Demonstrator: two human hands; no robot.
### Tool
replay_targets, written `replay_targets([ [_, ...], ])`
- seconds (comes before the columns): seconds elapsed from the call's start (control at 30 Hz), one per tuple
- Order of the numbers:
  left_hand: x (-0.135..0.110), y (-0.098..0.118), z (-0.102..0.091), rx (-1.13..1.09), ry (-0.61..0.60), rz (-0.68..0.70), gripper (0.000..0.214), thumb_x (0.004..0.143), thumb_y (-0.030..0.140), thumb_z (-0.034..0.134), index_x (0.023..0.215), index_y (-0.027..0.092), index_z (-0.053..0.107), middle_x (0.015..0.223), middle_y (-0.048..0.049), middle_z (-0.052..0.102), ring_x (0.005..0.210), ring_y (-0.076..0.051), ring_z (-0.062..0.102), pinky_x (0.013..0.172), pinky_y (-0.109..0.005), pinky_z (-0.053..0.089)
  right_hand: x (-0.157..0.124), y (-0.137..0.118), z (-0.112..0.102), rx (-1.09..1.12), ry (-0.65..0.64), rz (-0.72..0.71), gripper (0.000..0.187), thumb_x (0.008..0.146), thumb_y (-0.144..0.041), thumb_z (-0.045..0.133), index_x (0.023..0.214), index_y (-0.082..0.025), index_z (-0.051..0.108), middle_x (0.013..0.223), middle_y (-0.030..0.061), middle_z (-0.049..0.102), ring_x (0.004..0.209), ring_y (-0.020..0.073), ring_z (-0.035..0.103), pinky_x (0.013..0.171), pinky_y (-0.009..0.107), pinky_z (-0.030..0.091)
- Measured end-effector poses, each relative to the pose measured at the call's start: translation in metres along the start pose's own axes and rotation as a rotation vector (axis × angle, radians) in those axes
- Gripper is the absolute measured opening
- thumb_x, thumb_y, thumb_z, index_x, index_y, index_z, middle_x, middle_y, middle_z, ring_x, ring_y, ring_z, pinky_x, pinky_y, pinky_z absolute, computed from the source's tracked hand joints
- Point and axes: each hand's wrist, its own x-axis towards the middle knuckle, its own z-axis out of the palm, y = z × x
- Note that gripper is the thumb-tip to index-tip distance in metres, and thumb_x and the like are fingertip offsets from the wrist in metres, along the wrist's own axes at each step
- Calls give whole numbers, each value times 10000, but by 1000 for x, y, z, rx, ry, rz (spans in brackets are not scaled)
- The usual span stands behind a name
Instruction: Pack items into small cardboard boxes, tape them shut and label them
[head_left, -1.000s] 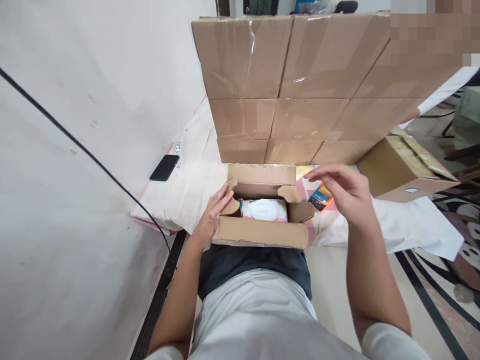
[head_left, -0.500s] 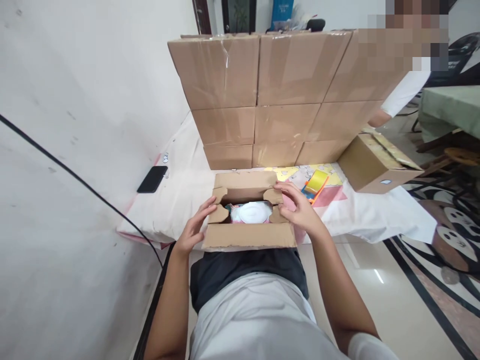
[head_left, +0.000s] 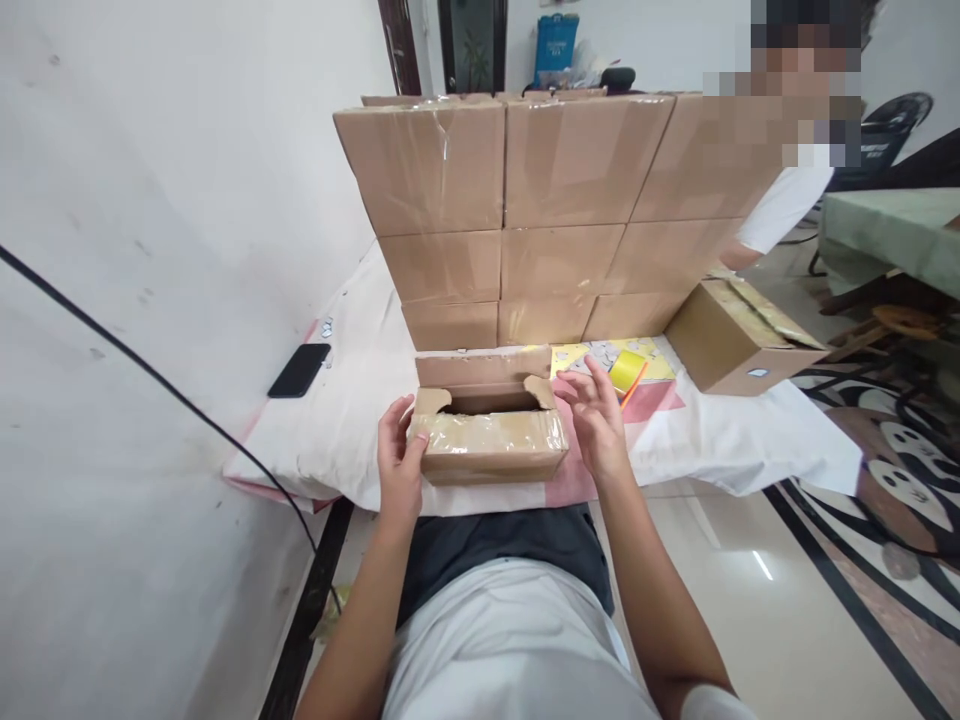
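Far left of the carton (head_left: pixel 491 455), a black phone (head_left: pixel 300 370) lies on the white cloth (head_left: pixel 352 420). My left hand (head_left: pixel 397 465) clasps the carton's left end, with the thumb pressed on the taped near flap and the fingers curled round the side. The carton sits on the cloth's near edge, right in front of me. Its near flap is folded down, and its far flap and side flaps are up. Behind it rises a wall of stacked boxes (head_left: pixel 525 200). My right hand (head_left: pixel 596 425) is at the carton's right end, fingers loosely spread, holding nothing. I cannot tell whether its fingertips touch the side flap. Right of the carton lies a yellow tape roll (head_left: pixel 626 370), and further right a tilted box (head_left: pixel 724 345).
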Motion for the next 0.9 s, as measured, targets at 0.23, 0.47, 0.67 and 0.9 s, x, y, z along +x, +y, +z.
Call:
replay_targets([
  [0.23,2,0,-2,39,-18,17,439,940,308,566,1377,259,567,1497,-61,565,1424,-231,491,1215,-366,367,8,0,8,12,-44,8,687,1000,-411,365,1617,-277,93,1592,154,396,1443,259,459,1131,478,446],
  [0.47,2,-2,-2,76,-16,26,462,946,353,582,1396,257,550,1487,-68,569,1388,-237,522,1185,-363,398,11,-6,7,-74,19,-20,502,1032,-452,338,1463,-245,489,1174,126,673,1230,281,591,1120,494,426],
  [0.67,1,16,-3,355,43,252,300,961,307,553,1229,245,671,1411,-86,609,1361,-260,527,1176,-430,394,6,-9,3,-182,-35,-132,502,1044,-503,332,1030,-245,763,1187,112,670,1226,290,565,1131,499,393],
  [0.9,-6,55,24,817,-600,543,419,952,366,613,1368,323,634,1451,-53,635,1379,-328,543,1212,-520,282,1,-6,2,-285,-62,-135,539,1053,-515,277,1058,-253,748,1275,109,649,1277,291,508,1145,514,371],
])
